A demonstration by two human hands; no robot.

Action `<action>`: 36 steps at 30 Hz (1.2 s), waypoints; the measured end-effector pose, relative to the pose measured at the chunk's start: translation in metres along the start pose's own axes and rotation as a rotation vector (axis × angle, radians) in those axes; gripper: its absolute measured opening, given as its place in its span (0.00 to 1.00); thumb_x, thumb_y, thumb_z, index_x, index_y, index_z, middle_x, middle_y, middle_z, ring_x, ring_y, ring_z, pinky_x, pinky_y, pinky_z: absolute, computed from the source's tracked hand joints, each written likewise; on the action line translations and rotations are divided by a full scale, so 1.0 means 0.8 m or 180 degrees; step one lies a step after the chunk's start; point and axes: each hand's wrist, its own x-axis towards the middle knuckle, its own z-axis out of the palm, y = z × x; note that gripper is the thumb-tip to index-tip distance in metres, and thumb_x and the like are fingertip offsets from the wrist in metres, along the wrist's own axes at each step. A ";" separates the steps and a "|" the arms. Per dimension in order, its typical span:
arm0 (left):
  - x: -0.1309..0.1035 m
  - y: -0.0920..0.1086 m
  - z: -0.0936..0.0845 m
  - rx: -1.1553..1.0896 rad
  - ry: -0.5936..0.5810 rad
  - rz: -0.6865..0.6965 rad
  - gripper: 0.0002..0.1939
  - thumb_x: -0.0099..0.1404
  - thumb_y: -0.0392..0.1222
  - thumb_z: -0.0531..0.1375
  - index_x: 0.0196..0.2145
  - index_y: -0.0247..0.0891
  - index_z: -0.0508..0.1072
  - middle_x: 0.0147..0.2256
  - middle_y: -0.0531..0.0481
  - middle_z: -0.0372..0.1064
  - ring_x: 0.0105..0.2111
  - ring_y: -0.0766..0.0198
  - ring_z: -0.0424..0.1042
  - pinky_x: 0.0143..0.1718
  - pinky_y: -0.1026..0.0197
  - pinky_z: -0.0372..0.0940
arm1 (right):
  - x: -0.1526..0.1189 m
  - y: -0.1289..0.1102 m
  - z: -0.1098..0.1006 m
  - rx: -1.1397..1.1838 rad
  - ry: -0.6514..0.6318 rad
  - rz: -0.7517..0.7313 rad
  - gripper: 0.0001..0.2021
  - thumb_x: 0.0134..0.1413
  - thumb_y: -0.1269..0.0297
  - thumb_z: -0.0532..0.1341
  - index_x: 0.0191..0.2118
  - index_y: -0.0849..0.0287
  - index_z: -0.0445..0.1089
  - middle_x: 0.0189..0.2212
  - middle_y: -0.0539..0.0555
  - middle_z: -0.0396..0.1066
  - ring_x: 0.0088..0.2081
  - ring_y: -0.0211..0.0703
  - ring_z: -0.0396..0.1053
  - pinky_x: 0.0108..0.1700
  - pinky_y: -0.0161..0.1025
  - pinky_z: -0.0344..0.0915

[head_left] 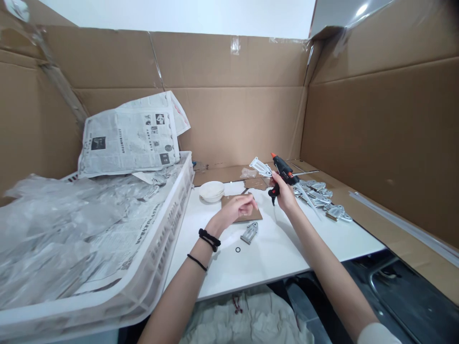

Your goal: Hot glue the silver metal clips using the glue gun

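Observation:
In my right hand (286, 193) is a black hot glue gun (284, 170) with an orange nozzle pointing up and away; a pale glue stick (307, 195) sticks out of its rear. A flat silver openwork piece (260, 166) extends from the fingertips of that hand, seemingly pinched there. My left hand (241, 207) hovers over a brown cardboard square (253, 216), its fingers curled together; anything inside them is hidden. Just below lies a silver bookmark-shaped piece (250, 232), with a small black ring (237, 249) close by on the white board (265, 263).
A white bowl (211, 191) stands behind my left hand. Several silver pieces (319, 195) lie heaped to the right. At left, a big white plastic crate (158, 260) holds plastic bags and newspaper (131, 136). Tall cardboard walls (244, 114) enclose the back and sides.

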 end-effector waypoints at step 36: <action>-0.009 0.028 -0.034 0.0964 0.0457 0.0179 0.42 0.64 0.69 0.36 0.35 0.33 0.78 0.17 0.53 0.45 0.20 0.67 0.49 0.27 0.62 0.51 | -0.010 0.014 0.006 -0.0823 -0.0155 0.0035 0.21 0.41 0.45 0.66 0.33 0.58 0.68 0.24 0.48 0.61 0.25 0.34 0.58 0.27 0.34 0.55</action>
